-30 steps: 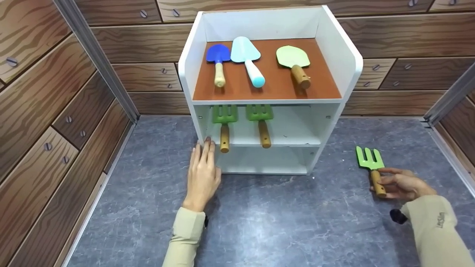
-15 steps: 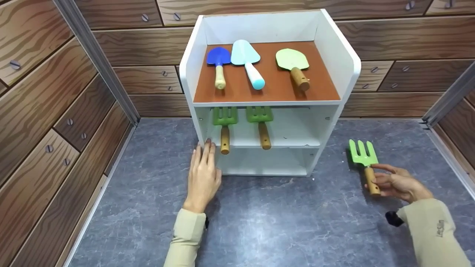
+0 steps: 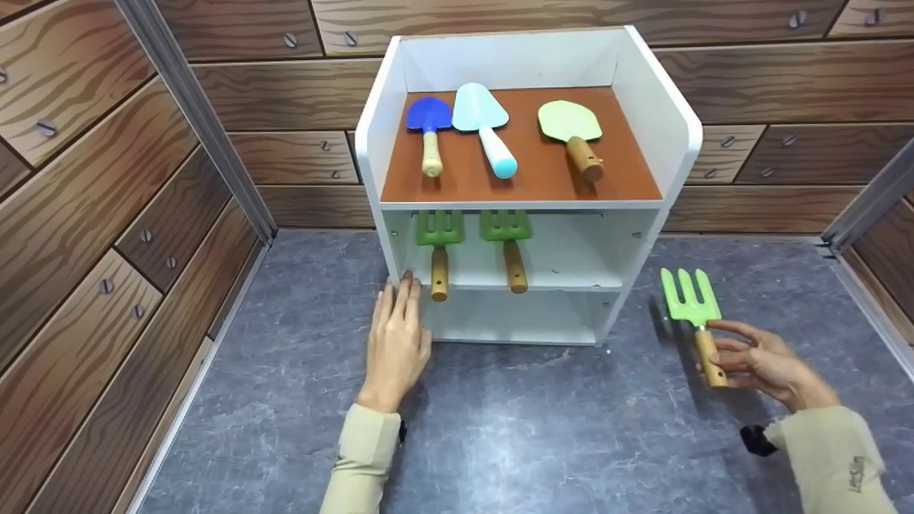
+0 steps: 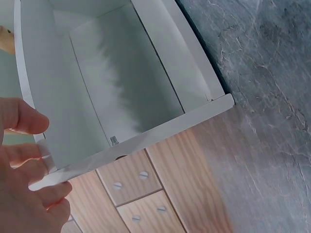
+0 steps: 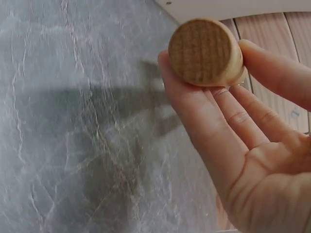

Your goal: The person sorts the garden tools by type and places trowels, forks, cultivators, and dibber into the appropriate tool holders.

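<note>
My right hand [image 3: 771, 368] pinches the wooden handle [image 5: 206, 53] of a green garden fork [image 3: 691, 296], held above the floor right of the white shelf unit [image 3: 525, 205], tines pointing away. In the right wrist view the handle's round end faces the camera, between thumb and fingers. My left hand [image 3: 396, 343] rests at the shelf's left front edge, fingers extended; in the left wrist view fingertips [image 4: 53, 194] lie on either side of the panel edge. On the middle shelf lie two more green garden forks [image 3: 440, 268] [image 3: 513, 257], handles jutting out over the front.
On the brown top shelf lie a blue trowel [image 3: 430, 125], a light-blue trowel [image 3: 485, 125] and a pale-green trowel [image 3: 571, 128]. Below the forks is a lower compartment [image 3: 514, 318]. Wood-patterned walls [image 3: 285, 93] stand behind and at both sides of the grey floor [image 3: 500, 428].
The right hand has lifted the garden fork off the floor and carried it a little leftward, toward the shelf. The left hand stays at the shelf's edge. The head view has shifted slightly.
</note>
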The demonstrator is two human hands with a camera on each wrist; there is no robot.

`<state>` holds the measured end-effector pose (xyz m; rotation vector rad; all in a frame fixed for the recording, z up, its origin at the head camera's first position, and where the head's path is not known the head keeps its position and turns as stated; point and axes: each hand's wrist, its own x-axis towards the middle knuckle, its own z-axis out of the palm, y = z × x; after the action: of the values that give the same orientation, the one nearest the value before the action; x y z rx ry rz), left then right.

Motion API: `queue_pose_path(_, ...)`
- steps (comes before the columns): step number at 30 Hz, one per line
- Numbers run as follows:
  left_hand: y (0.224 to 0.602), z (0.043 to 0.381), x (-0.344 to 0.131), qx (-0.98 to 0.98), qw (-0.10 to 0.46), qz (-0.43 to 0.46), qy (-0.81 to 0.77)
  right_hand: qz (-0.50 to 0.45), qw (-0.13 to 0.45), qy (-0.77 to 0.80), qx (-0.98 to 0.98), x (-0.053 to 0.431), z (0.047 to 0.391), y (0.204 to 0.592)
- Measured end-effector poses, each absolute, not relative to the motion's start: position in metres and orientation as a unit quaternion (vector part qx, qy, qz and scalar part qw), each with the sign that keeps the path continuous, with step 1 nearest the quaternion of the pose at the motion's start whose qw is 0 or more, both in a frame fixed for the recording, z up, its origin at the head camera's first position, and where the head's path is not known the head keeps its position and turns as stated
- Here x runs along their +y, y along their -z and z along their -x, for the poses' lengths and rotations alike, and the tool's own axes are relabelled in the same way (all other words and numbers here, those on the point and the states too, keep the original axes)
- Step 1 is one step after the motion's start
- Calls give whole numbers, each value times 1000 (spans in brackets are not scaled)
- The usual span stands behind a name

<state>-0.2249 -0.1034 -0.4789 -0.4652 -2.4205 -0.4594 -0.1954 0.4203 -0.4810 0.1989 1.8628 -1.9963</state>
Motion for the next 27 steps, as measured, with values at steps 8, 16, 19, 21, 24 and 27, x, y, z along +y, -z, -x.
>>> queue_pose_path(8, 478, 224, -104, -918, 310, 181, 170, -28, 192, 727, 659, 412, 182, 476)
queue_pose_path(16, 477, 224, -103, -919, 304, 179, 174, 17, 195, 742, 641, 409, 173, 472)
queue_pose_path(19, 477, 223, -103, -921, 299, 178, 173, 15, 195, 743, 640, 406, 171, 471)
queue_pose_path(21, 477, 223, -103, -922, 299, 176, 174, 19, 195, 744, 638, 404, 169, 470)
queue_pose_path(24, 476, 223, -103, -921, 303, 173, 175, 32, 196, 744, 638, 401, 166, 471)
queue_pose_path(27, 476, 222, -103, -920, 305, 173, 175, 45, 202, 748, 631, 398, 162, 472)
